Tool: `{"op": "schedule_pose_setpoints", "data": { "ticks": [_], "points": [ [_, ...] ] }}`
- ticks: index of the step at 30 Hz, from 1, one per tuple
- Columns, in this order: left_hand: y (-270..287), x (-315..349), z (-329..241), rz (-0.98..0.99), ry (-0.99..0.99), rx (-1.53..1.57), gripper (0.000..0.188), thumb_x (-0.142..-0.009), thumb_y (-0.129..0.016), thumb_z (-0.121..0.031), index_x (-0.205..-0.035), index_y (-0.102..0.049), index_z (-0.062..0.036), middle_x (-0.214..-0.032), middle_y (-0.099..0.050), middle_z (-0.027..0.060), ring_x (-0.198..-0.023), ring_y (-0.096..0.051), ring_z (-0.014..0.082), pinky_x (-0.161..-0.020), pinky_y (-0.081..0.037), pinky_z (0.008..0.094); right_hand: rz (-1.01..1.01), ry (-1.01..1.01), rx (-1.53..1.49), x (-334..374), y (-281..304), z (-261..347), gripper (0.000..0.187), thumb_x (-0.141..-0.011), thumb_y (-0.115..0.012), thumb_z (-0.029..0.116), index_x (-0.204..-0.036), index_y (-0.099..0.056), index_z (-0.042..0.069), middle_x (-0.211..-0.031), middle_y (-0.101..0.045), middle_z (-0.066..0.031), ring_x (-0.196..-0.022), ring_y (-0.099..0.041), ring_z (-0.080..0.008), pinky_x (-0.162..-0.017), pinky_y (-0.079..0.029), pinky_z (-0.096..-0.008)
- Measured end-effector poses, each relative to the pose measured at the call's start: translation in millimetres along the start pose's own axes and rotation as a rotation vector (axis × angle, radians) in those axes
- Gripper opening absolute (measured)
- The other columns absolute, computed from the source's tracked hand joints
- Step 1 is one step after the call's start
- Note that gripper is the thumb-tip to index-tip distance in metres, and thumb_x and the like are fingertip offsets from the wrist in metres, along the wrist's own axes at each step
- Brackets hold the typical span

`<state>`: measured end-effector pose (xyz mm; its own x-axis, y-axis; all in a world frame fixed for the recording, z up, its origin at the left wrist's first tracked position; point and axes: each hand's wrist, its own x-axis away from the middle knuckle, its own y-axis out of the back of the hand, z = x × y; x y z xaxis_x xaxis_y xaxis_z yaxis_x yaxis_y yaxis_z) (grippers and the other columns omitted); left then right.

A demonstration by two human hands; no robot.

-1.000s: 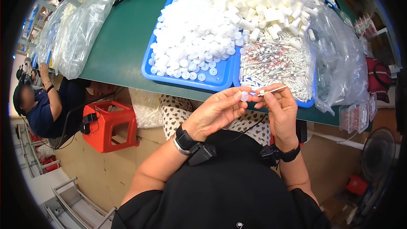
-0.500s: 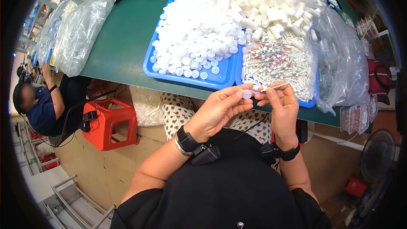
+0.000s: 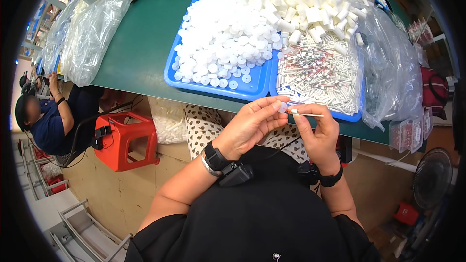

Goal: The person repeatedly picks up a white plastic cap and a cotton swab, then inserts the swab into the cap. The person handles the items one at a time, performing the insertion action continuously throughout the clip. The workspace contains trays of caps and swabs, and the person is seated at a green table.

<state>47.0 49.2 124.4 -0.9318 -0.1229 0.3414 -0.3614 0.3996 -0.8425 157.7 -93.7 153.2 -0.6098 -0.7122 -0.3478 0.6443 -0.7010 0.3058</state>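
Above my lap, at the table's near edge, my left hand (image 3: 250, 126) pinches a small translucent white disc (image 3: 283, 107) between thumb and fingertips. Close beside it, my right hand (image 3: 320, 138) grips a thin white stick (image 3: 309, 114) with a thicker white end that points toward the disc. Whether the stick touches the disc I cannot tell. Many similar discs (image 3: 218, 34) are heaped in a blue tray (image 3: 184, 86). To its right, a second blue tray (image 3: 352, 118) holds a pile of thin white sticks (image 3: 330, 80), some with red and dark parts.
White foam-like cylinders (image 3: 315, 15) spill from a clear bag behind the trays. Crumpled plastic (image 3: 388, 68) hangs over the right side of the green table (image 3: 141, 43). A red stool (image 3: 128, 140) stands at left, near a seated person (image 3: 46, 121). A fan (image 3: 432, 177) is at right.
My right hand has lowered slightly and turned, bringing the stick down to nearly level with its thick end toward the disc. My left hand keeps its pinch on the disc.
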Motion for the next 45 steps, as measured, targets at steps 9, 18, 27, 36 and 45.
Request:
{"op": "schedule_pose_setpoints", "data": {
  "ticks": [9,18,27,36,45],
  "points": [
    [0.7,1.5,-1.8,-0.008,0.015,-0.025,0.034,-0.098,-0.058,-0.016,-0.126,-0.055,0.0027,-0.096,-0.065,0.0053,-0.088,-0.064,0.0106,-0.082,-0.055,0.0229,0.178,0.192,0.147,-7.6,5.0,10.1,0.012,-0.087,-0.066,-0.001,-0.098,-0.061,0.000,-0.089,-0.070,-0.0107,-0.078,-0.069,-0.0255,-0.068,-0.053,-0.0320],
    [6.4,0.4,0.5,0.007,0.025,0.010,0.034,-0.098,-0.058,-0.016,-0.126,-0.055,0.0029,-0.097,-0.064,0.0048,-0.086,-0.063,0.0094,-0.079,-0.055,0.0219,0.088,-0.003,0.060,-0.6,-2.4,8.4,0.012,-0.090,-0.064,0.001,-0.100,-0.057,-0.001,-0.092,-0.069,-0.0113,-0.080,-0.070,-0.0236,-0.070,-0.054,-0.0317],
    [12.8,-1.7,4.7,0.088,0.030,0.067,0.034,-0.098,-0.059,-0.016,-0.126,-0.054,0.0027,-0.103,-0.062,0.0045,-0.090,-0.062,0.0088,-0.082,-0.054,0.0230,-0.042,-0.063,-0.007,2.7,-4.9,4.3,0.013,-0.090,-0.066,0.002,-0.100,-0.059,-0.001,-0.089,-0.070,-0.0115,-0.082,-0.071,-0.0216,-0.071,-0.054,-0.0284],
    [13.9,-2.5,7.5,0.107,0.027,0.144,0.034,-0.098,-0.057,-0.014,-0.127,-0.052,0.0022,-0.104,-0.062,0.0036,-0.091,-0.063,0.0093,-0.081,-0.055,0.0225,-0.078,0.031,0.220,-0.4,-7.3,6.1,0.015,-0.085,-0.072,0.004,-0.092,-0.060,-0.001,-0.082,-0.069,-0.0098,-0.070,-0.068,-0.0162,-0.061,-0.052,-0.0281],
    [11.4,-2.4,6.1,0.088,-0.013,0.138,0.034,-0.097,-0.060,-0.015,-0.127,-0.053,0.0010,-0.100,-0.063,0.0025,-0.090,-0.062,0.0086,-0.082,-0.054,0.0229,0.021,0.105,0.249,-3.0,-6.1,11.0,0.012,-0.082,-0.074,0.001,-0.088,-0.064,-0.001,-0.079,-0.068,-0.0101,-0.065,-0.066,-0.0189,-0.058,-0.051,-0.0279]
  ]
}}
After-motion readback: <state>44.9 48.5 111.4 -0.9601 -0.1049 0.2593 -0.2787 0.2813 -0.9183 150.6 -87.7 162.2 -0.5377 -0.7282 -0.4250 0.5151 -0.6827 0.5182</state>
